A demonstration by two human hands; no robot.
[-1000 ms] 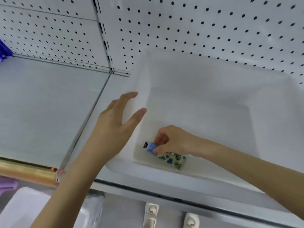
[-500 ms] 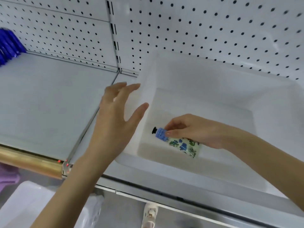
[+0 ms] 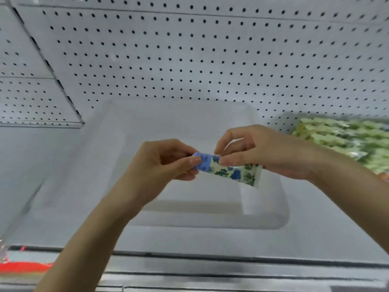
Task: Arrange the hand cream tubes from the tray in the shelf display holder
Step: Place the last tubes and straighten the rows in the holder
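Both hands meet on one hand cream tube (image 3: pixel 231 172), held level in the air. The left hand (image 3: pixel 160 165) curls round the blue cap end, thumb pressed on the blue band, and the cap itself is hidden inside the fingers. The right hand (image 3: pixel 263 152) pinches the floral body of the tube between thumb and fingertips. The crimped end sticks out beyond that pinch.

Directly under the grip sits a white tray (image 3: pixel 210 220), deep and smooth-walled. No other tube shows in the part of it not covered by the hands.

The tray stands on a pale grey shelf (image 3: pixel 42 175), which runs out to the left of the grip and forward below it. Behind the grip rises a white pegboard (image 3: pixel 210 60) dotted with dark holes. A slotted upright (image 3: pixel 52 70) divides this wall up and to the left.

To the right of the grip, just beyond the right wrist, lies a stack of green patterned packs (image 3: pixel 345 140), too blurred to tell apart.

Below the forearms runs the shelf's dark front rail (image 3: pixel 210 262), with a red strip (image 3: pixel 23 266) at its far left.
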